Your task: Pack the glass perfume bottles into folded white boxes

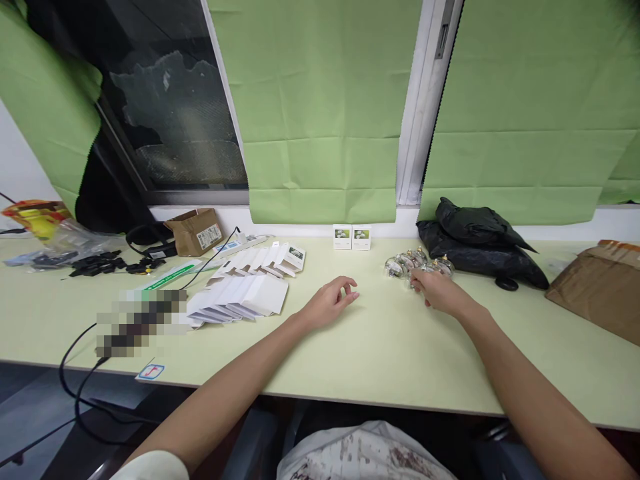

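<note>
My left hand (331, 301) rests on the pale green table (380, 347), fingers loosely curled and holding nothing. My right hand (436, 291) reaches into a cluster of small clear glass bottles (404, 264) and its fingers close around one of them. Flat white unfolded cartons (241, 295) lie fanned in a stack to the left of my left hand. Two small assembled white boxes (352, 237) stand upright against the window ledge behind both hands.
A black plastic bag (475, 243) lies behind the bottles. Brown cardboard boxes sit at the far right (597, 290) and back left (196, 231). Black cables (80, 373), black clips (97, 263) and a power strip (240, 245) occupy the left side. Green blinds (320, 107) cover the window.
</note>
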Demonstrator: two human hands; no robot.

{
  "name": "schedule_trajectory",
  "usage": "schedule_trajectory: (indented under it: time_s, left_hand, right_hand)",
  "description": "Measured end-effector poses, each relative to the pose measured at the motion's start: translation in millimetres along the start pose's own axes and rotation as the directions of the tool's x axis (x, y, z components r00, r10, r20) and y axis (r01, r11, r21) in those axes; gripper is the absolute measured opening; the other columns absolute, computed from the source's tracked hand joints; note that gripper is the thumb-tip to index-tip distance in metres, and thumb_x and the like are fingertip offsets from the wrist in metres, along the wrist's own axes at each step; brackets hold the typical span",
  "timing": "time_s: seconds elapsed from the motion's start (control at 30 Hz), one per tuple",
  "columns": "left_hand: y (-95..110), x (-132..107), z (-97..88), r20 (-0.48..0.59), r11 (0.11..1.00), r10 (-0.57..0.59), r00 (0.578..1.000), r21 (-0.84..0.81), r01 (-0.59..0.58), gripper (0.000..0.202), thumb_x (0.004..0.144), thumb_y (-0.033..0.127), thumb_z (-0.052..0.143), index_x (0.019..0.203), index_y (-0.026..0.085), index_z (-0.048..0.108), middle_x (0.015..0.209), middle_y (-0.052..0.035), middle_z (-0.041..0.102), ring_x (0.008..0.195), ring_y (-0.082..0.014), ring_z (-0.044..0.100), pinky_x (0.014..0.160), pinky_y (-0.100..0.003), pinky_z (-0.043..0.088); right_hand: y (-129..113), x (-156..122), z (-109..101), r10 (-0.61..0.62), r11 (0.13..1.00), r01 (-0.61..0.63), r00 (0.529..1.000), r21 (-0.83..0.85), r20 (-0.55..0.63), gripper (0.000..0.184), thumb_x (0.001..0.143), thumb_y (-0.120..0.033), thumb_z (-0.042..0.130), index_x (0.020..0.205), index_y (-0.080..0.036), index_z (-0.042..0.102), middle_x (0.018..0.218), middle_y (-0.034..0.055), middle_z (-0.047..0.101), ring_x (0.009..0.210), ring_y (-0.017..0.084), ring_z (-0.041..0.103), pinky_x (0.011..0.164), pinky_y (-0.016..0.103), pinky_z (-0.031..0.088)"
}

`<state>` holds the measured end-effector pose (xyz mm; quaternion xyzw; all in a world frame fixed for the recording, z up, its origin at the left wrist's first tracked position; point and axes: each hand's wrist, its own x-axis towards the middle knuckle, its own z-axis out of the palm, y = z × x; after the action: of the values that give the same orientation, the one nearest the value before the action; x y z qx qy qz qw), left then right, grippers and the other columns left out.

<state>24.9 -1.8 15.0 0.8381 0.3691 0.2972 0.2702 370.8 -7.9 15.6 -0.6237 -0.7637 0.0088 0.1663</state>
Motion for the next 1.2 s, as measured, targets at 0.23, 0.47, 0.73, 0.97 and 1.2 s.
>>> schedule_trajectory:
  time_s: [0.23,0.47,0.73,0.97,1.2]
  left_hand:
    - [0,0,0.8,0.004,1.0,-0.006,1.0,0.007,0.006,0.038,0.102,0.056,0.05,0.125,0.028,0.06,0.106,-0.0003,0.066,0.071,-0.0132,0.057,0.07,-0.03,0.046]
    - [-8,4,1.3,-0.064,0.996,-0.026,0.998,0.084,0.031,0.033,0.102,0.052,0.05,0.121,0.027,0.06,0.103,0.0003,0.067,0.071,-0.0144,0.057,0.071,-0.031,0.046]
    - [-23,11,-2.3,-0.255,0.986,-0.026,0.967,0.153,0.067,0.028,0.104,0.046,0.048,0.117,0.025,0.062,0.102,-0.0027,0.066,0.085,-0.0189,0.061,0.078,-0.034,0.047]
    - [-32,13,-8.1,-0.301,0.982,0.02,0.953,0.186,0.038,0.026,0.104,0.043,0.049,0.118,0.025,0.061,0.107,-0.0049,0.065,0.097,-0.0225,0.06,0.088,-0.039,0.047]
    - [-41,18,-13.9,-0.356,0.989,-0.043,0.934,0.115,0.09,0.027,0.104,0.042,0.051,0.121,0.024,0.059,0.11,-0.006,0.064,0.096,-0.022,0.06,0.089,-0.039,0.048]
  right_hand:
    - [-19,3,-14,-0.008,0.99,-0.012,0.99,-0.141,-0.14,0.027,0.108,-0.026,0.032,0.113,-0.019,0.058,0.081,0.0082,0.07,0.071,0.024,0.064,0.065,0.031,0.034]
    - [-81,17,7,-0.153,0.97,0.144,0.988,-0.197,-0.03,0.026,0.109,-0.029,0.036,0.111,-0.02,0.06,0.103,0.0097,0.072,0.087,0.023,0.066,0.071,0.03,0.038]
    - [-125,137,20,-0.308,0.915,0.271,0.947,-0.298,-0.084,0.039,0.103,-0.02,0.045,0.14,-0.011,0.051,0.144,0.0223,0.055,0.131,0.033,0.05,0.105,0.043,0.042]
    - [-135,212,42,-0.229,0.943,0.17,0.956,-0.286,-0.185,0.066,0.099,-0.021,0.048,0.159,-0.003,0.027,0.164,0.0278,0.034,0.153,0.04,0.026,0.122,0.058,0.02]
    - [-128,227,43,-0.223,0.953,0.171,0.955,-0.249,-0.198,0.047,0.098,-0.012,0.047,0.145,-0.001,0.046,0.145,0.0308,0.051,0.14,0.039,0.038,0.118,0.057,0.022]
